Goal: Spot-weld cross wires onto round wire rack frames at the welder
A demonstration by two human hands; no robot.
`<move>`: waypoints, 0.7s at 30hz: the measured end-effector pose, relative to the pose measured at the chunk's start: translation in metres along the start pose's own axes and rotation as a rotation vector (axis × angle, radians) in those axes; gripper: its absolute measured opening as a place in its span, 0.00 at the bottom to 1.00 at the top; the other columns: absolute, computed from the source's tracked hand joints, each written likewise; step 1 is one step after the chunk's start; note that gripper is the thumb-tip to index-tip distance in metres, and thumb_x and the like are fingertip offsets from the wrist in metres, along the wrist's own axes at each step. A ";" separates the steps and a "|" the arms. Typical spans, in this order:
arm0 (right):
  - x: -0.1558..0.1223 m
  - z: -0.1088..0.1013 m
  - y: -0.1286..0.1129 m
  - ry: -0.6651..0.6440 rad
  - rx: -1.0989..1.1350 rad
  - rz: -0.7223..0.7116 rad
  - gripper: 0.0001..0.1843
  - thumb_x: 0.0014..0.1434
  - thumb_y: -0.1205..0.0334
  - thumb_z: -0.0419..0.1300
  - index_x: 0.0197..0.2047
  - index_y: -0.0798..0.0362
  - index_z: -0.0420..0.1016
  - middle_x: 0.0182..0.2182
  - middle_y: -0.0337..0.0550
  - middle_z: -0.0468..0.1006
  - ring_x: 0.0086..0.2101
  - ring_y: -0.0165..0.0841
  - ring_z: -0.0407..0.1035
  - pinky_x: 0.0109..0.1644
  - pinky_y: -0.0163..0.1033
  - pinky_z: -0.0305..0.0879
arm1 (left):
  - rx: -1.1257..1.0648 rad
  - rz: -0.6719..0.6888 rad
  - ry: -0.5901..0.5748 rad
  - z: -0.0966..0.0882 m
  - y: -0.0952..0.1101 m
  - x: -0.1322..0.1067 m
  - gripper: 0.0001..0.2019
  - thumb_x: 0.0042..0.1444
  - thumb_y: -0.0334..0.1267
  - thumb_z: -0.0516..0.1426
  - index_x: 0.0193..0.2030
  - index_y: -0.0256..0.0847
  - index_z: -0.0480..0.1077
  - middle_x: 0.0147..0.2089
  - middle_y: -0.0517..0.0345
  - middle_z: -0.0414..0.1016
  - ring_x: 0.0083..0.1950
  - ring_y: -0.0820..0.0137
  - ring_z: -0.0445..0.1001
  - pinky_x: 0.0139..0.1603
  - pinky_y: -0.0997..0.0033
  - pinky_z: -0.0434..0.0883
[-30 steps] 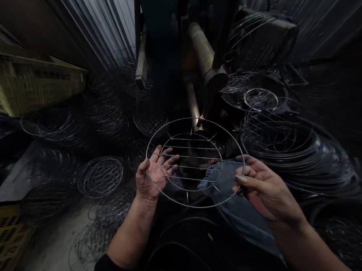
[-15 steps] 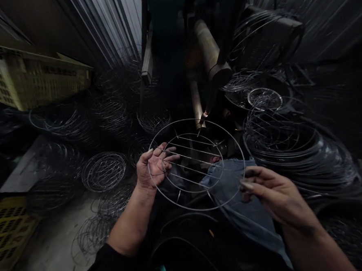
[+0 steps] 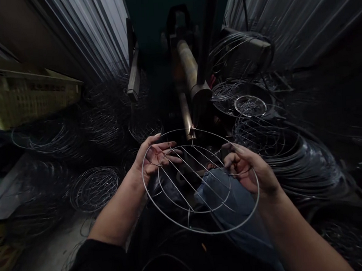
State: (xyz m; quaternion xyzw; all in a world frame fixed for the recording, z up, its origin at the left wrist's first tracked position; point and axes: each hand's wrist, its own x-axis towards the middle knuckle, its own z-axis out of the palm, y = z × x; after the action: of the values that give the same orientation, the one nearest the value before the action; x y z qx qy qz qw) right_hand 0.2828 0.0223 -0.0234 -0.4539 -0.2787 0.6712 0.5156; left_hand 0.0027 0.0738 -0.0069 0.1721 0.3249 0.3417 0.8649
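Note:
I hold a round wire rack (image 3: 202, 228) with two rings and several straight cross wires, flat in front of me. My left hand (image 3: 153, 157) grips its left edge, fingers curled over the rings. My right hand (image 3: 247, 168) is closed on the right side, fingers hooked through the inner ring. The rack's far edge sits close to the tip of a welding machine's copper electrode (image 3: 194, 130), below a thick metal cylinder (image 3: 191, 71). My knee in blue jeans (image 3: 231, 202) shows under the rack.
Piles of similar wire racks (image 3: 95, 187) lie on the floor at left and stacks of wire rings (image 3: 280, 154) at right. A yellow plastic crate (image 3: 28, 91) stands at left. Corrugated metal walls (image 3: 284, 18) close in both sides.
The rack has turned in my hands, its cross wires now running diagonally. My right hand moved from the outer rim inward onto the inner ring, and the rack's far edge came closer to the electrode.

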 end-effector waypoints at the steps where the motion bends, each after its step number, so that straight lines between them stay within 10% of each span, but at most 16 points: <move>1: 0.001 0.000 0.000 0.024 0.005 -0.017 0.17 0.50 0.54 0.65 0.41 0.53 0.75 0.18 0.38 0.71 0.19 0.27 0.62 0.23 0.32 0.58 | -0.010 -0.011 0.025 0.002 0.002 0.003 0.28 0.60 0.50 0.52 0.54 0.24 0.66 0.44 0.27 0.75 0.42 0.48 0.79 0.18 0.77 0.69; 11: 0.008 0.013 0.003 0.230 0.219 -0.218 0.08 0.49 0.65 0.61 0.35 0.54 0.73 0.14 0.33 0.64 0.18 0.25 0.57 0.24 0.31 0.58 | -0.131 0.527 0.116 0.010 -0.030 -0.017 0.36 0.50 0.59 0.59 0.57 0.31 0.67 0.60 0.37 0.68 0.62 0.42 0.65 0.50 0.46 0.74; 21: -0.007 0.030 0.022 0.164 0.175 -0.280 0.09 0.52 0.64 0.62 0.39 0.52 0.72 0.15 0.33 0.67 0.19 0.25 0.60 0.26 0.32 0.61 | -0.154 0.629 0.167 0.009 -0.055 -0.032 0.30 0.48 0.41 0.62 0.59 0.38 0.63 0.58 0.39 0.69 0.61 0.51 0.68 0.51 0.61 0.74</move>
State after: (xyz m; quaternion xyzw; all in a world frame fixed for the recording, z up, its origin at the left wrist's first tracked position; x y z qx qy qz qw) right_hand 0.2465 0.0114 -0.0267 -0.4172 -0.2365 0.5755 0.6624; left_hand 0.0172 0.0112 -0.0151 0.1693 0.2989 0.6286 0.6978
